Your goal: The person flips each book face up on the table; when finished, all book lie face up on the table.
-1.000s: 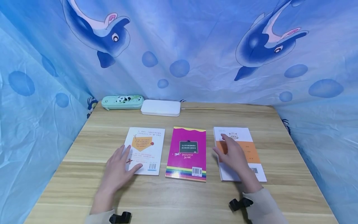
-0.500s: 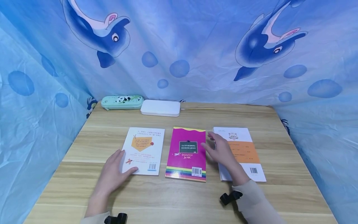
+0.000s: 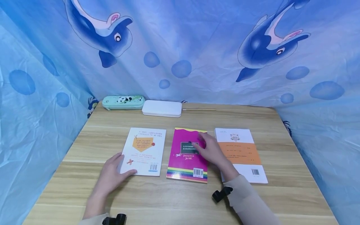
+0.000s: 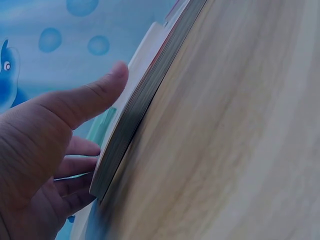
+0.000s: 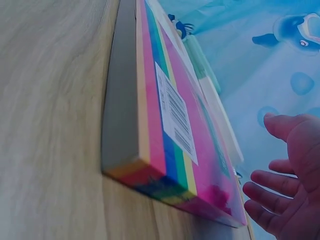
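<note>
**While No Grip Is Closed, We Weigh the Right Touch**

Where the row begins, we find a left hand (image 3: 113,172) with fingers relaxed and thumb standing apart, holding nothing. We see it framing the near left corner of a white book (image 3: 144,157) that lies flat on a wooden table (image 3: 168,200); we cannot tell whether the fingertips press its edge. Behind them, at the table's far side, we spot a green pencil case (image 3: 123,103), a white box (image 3: 162,108) just beside it and a thin stick (image 3: 199,109) at the box's right end. Mid-row, we note a pink book (image 3: 180,156), flat and apart from its neighbors. Over its right side hangs a right hand (image 3: 212,153), fingers loosely bent, gripping nothing; whether it touches the cover, we cannot say. Last, we see an orange-banded book (image 3: 244,153), also flat, partly hidden by the right forearm.

To handle books this flat, we would judge it best to set the fingers low along one side, with the thumb opposed, and press lightly. The pink cover's shine suggests to us a slippery surface, so a hold on its thick edges should serve better than fingertips on top.
</note>
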Demonstrator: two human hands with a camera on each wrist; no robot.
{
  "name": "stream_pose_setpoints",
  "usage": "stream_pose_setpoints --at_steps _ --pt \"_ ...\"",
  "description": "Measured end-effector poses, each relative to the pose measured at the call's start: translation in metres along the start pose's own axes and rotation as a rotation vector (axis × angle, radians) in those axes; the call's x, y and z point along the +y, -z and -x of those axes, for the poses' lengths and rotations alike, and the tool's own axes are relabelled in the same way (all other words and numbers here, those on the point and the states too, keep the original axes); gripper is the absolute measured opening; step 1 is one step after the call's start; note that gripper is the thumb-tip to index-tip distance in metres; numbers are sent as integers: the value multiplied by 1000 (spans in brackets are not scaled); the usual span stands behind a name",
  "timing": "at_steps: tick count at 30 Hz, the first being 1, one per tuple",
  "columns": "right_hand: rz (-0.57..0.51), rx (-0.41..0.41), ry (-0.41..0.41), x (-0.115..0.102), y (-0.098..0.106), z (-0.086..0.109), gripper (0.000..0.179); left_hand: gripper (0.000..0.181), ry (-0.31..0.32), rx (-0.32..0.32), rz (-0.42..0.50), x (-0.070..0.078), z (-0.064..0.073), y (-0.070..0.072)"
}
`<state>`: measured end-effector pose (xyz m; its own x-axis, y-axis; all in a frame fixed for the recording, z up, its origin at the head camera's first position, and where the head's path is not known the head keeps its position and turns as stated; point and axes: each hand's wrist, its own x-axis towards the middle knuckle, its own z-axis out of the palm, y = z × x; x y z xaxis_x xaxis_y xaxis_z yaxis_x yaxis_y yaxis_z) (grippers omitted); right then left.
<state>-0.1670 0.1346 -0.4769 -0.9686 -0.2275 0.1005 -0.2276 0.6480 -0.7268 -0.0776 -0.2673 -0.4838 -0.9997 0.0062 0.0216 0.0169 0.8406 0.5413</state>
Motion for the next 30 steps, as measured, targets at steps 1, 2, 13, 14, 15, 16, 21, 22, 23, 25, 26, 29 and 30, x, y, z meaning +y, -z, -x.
stream_pose_setpoints --at_steps 1,2,13,14,15,16,21,22,23,25,26,29,30 --pt "-3 -2 -3 0 -2 -1 64 100 9 -6 2 0 0 0" --pt "-2 -5 -1 -1 -3 -2 64 103 19 -12 7 0 0 1" --pt "7 -56 -11 -8 -21 -23 58 115 36 -34 8 -2 0 2" --pt "6 -62 -11 -9 -22 -26 59 115 33 -32 5 -2 0 2" --pt "4 -69 -11 -10 -23 -28 59 114 30 -30 1 -2 0 2" --pt "4 -78 -6 -11 -24 -31 59 114 29 -30 -1 -2 0 2" --pt "38 -165 34 -17 -27 -42 57 115 18 -39 3 -3 1 3" --pt "49 -186 38 -18 -28 -44 57 115 6 -39 6 -4 1 3" --pt "54 -203 44 -19 -28 -46 56 115 -5 -40 10 -5 1 2" --pt "62 -226 47 -20 -30 -49 55 114 -26 -39 16 -6 2 2" --pt "64 -231 48 -21 -31 -50 55 114 -36 -38 18 -6 2 2" --pt "59 -244 70 -23 -32 -53 55 113 -37 -44 26 -5 2 1" --pt "64 -255 78 -24 -32 -54 57 114 -34 -47 26 -5 2 1"
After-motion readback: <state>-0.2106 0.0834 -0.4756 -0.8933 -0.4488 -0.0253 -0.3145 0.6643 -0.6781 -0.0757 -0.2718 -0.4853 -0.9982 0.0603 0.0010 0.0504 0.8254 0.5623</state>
